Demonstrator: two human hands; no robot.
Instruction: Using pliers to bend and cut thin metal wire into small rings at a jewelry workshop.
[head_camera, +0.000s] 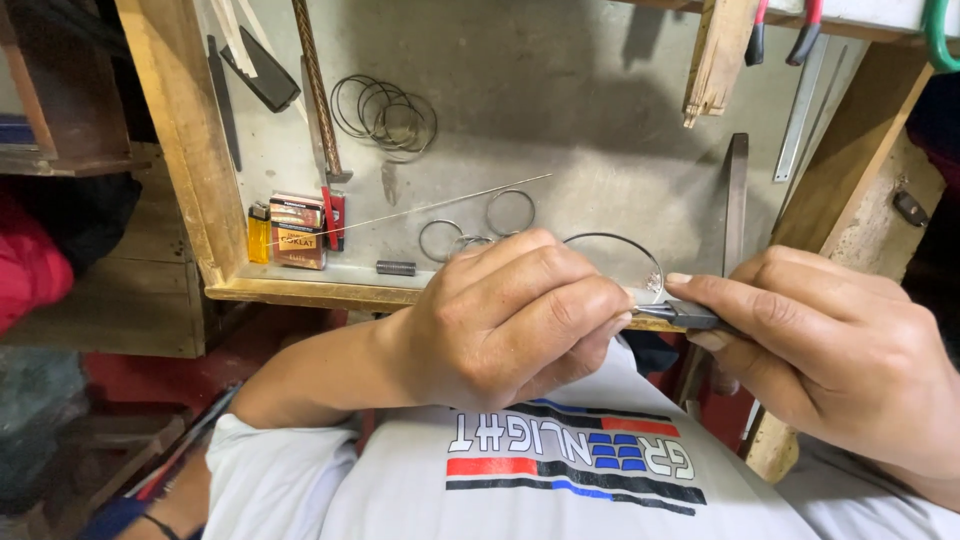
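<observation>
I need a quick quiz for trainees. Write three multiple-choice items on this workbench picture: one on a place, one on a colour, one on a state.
1. Where does the lighter stand?
A. at the bench's left edge, beside the small boxes
B. under the pliers
C. inside the large wire ring

2. What colour is the lighter?
A. blue
B. yellow
C. green

3. What is the right hand doing?
A. resting flat on the bench
B. hanging open
C. gripping a dark flat tool

Answers: 1 A, it stands by the wooden side wall next to the boxes. 2 B, its body is yellow. 3 C, fingers pinch the tool, pointed toward the left hand.
</observation>
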